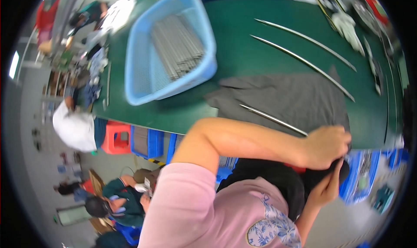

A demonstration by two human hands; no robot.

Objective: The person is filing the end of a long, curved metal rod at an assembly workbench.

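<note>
My left hand [328, 146] is closed at the table's near right edge, its arm reaching across in front of me. A thin, shiny metal rod [273, 118] runs into this hand over a grey cloth [282, 94]; the rod's other end is hidden there. Just below, my right hand [326, 188] has its fingers pressed together on a dark cloth-like piece [336, 164] between the hands. Much of that piece is covered. Two more metal rods, an upper one [310, 42] and a lower one [304, 65], lie beyond the cloth.
On the green table [236, 18], a light blue basket [204, 74] holds many thin metal rods [178, 44]. Gloves [347, 26] and tools [373, 65] lie at the far right. Blue bins [358, 176] and a red stool [116, 137] stand below the table; co-workers sit at left.
</note>
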